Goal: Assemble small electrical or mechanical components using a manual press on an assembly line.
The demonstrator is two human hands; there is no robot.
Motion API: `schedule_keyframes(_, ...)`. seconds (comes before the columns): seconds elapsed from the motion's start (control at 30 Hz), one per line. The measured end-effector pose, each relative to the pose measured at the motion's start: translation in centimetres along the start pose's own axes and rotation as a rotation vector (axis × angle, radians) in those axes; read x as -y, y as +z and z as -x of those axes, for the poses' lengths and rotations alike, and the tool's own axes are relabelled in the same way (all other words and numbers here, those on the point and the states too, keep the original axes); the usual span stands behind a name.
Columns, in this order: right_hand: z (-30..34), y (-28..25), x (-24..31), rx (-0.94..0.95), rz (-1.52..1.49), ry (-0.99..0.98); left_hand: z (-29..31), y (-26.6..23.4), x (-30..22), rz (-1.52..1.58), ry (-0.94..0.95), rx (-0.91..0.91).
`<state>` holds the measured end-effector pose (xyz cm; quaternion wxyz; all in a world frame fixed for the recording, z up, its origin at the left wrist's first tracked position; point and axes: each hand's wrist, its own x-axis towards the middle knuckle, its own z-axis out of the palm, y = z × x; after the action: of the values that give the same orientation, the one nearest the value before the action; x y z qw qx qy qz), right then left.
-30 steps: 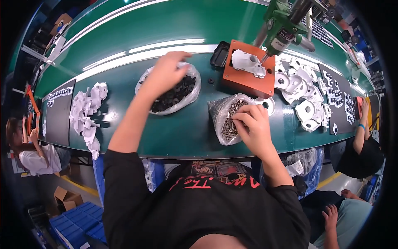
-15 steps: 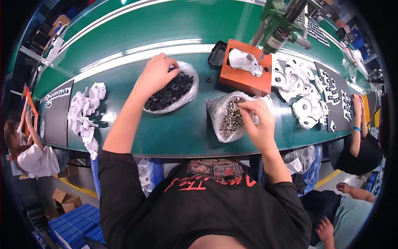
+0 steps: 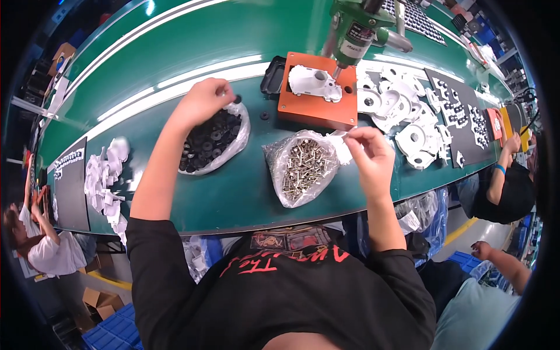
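Above the bag of black round parts (image 3: 213,137), my left hand (image 3: 203,104) pinches a small black round part (image 3: 237,99) between thumb and fingertips. My right hand (image 3: 373,153) is raised just right of a clear plastic bag (image 3: 279,160) of metal screws (image 3: 307,166). Its thumb and index finger are pressed together; what they hold, if anything, is too small to make out. Beyond both bags, a white molded housing (image 3: 306,81) lies on an orange fixture block (image 3: 291,105), under the tip of a green machine head (image 3: 353,41).
White housings (image 3: 402,105) are piled right of the block, others (image 3: 105,178) at the left. Dark mats (image 3: 71,195) with small parts lie at both ends. A black tray (image 3: 273,76) and a loose black part (image 3: 264,116) sit beside the block. Co-workers (image 3: 503,181) are on both sides.
My left hand has lifted from the bag with a black part in its fingers. My right hand has risen from the screws and moved clear of their bag. The whole view has shifted.
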<state>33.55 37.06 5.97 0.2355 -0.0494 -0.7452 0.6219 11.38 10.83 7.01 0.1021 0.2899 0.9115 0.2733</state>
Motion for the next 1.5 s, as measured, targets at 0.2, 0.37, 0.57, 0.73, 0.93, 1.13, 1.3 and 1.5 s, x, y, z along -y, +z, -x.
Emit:
schedule_keyframes(0.2, -5.8, -1.3, -1.0, -0.101, -0.044, 0.16, -8.6, 1.0, -7.5, 0.429, 0.188, 0.15)
schedule_keyframes(0.37, -10.3, -2.4, -3.1, -0.076, 0.089, 0.124, -14.2, 2.1, -13.4, 0.113, 0.048, 0.473)
schedule_keyframes(0.57, -12.7, -2.1, -3.9, -0.023, 0.133, 0.103, -16.9, 3.8, -14.5, -0.141, 0.12, 0.65)
schedule_keyframes(0.73, -13.0, -1.4, -4.2, 0.013, 0.046, 0.204, -17.0, 4.1, -15.6, -0.343, 0.094, 0.616)
schedule_keyframes(0.93, -13.3, -0.7, -5.8, 0.024, 0.096, 0.151, -17.9, 5.4, -14.3, -0.294, 0.19, 0.677)
schedule_keyframes(1.13, -12.9, 0.4, -6.2, 0.021, 0.152, 0.105, -16.0, 6.0, -11.7, -0.163, 0.287, 0.467)
schedule_keyframes(1.3, -12.5, 0.2, -6.3, 0.042, 0.21, 0.064, -6.2, 5.6, -11.7, 0.225, 0.274, -0.012)
schedule_keyframes(1.5, -12.5, 0.8, -5.5, 0.039, 0.316, -0.012, -3.7, 9.0, -8.6, -0.091, 0.709, -0.275)
